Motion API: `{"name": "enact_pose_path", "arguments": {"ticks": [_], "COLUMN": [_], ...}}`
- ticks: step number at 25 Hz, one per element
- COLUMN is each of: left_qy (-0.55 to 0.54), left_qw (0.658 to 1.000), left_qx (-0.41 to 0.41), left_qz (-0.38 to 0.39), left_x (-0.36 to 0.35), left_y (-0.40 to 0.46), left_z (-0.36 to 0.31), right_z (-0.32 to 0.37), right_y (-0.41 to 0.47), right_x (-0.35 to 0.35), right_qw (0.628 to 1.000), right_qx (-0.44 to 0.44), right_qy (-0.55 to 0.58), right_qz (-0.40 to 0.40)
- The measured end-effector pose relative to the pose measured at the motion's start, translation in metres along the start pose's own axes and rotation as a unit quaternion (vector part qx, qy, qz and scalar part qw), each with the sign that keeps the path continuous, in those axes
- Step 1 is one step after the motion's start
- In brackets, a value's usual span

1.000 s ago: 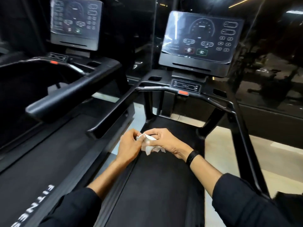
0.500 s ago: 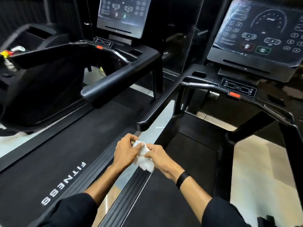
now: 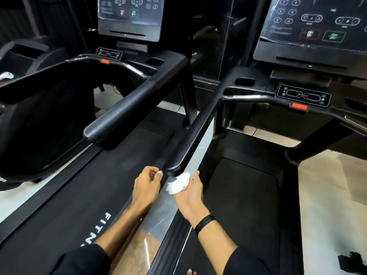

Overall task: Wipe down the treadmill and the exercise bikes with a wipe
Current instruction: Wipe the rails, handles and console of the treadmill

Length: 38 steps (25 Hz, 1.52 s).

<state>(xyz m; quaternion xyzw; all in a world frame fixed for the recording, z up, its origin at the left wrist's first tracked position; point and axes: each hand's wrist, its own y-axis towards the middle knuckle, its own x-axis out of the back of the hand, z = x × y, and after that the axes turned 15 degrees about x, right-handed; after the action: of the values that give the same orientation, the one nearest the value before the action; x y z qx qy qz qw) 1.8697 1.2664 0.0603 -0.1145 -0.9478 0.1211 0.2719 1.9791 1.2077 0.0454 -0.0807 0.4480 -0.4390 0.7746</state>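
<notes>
Holding the white wipe [image 3: 178, 183] in its upturned palm, the right hand [image 3: 191, 192] pinches it with thumb and fingers just under the end of the treadmill handrail [image 3: 195, 133]. The left hand [image 3: 146, 186] is beside it, fingers loosely curled, holding nothing.

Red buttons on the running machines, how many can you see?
2. One red button sits under the left screen, one red button under the right screen. More may be hidden outside the view.
</notes>
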Motion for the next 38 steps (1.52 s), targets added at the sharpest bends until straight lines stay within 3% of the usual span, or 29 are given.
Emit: {"name": "enact_pose_path", "arguments": {"ticks": [2,8,14,18,20,23,26,28,31,35,38], "left_qy": [0.007,0.029,0.061,0.067,0.069,0.076,0.086,0.084,0.083,0.1,0.106], "left_qw": [1.0,0.999,0.995,0.987,0.981,0.973,0.968,0.966,0.96,0.958,0.961], "left_qx": [0.001,0.017,-0.003,-0.037,-0.052,-0.076,-0.089,-0.092,-0.12,-0.151,-0.141], "left_qz": [0.005,0.033,0.085,0.142,0.171,0.206,0.218,0.229,0.241,0.225,0.211], "left_x": [-0.001,-0.001,-0.004,-0.012,-0.014,-0.009,-0.006,-0.009,-0.017,-0.037,-0.055], "left_y": [0.027,0.061,0.096,0.116,0.119,0.126,0.132,0.132,0.13,0.148,0.165], "left_z": [-0.007,-0.008,-0.015,-0.023,-0.031,-0.039,-0.047,-0.051,-0.052,-0.05,-0.058], "right_z": [-0.005,-0.019,-0.031,-0.04,-0.042,-0.041,-0.027,-0.013,0.001,-0.025,-0.035], "right_y": [0.02,0.088,0.083,0.1,0.094,0.074,0.073,0.088,0.116,0.132,0.096], "right_x": [-0.019,-0.041,-0.05,-0.044,-0.041,-0.047,-0.052,-0.058,-0.055,-0.017,-0.023], "right_qw": [0.998,0.988,0.99,0.981,0.98,0.988,0.994,0.979,0.974,0.974,0.989], "right_qx": [-0.022,-0.097,-0.082,-0.04,-0.03,-0.024,0.026,0.109,0.153,0.118,0.019], "right_qy": [0.06,0.079,0.06,0.082,0.128,0.09,-0.042,-0.146,-0.161,-0.193,-0.144], "right_qz": [-0.011,-0.087,-0.094,-0.172,-0.15,-0.121,-0.096,-0.092,-0.037,-0.015,0.021]}}
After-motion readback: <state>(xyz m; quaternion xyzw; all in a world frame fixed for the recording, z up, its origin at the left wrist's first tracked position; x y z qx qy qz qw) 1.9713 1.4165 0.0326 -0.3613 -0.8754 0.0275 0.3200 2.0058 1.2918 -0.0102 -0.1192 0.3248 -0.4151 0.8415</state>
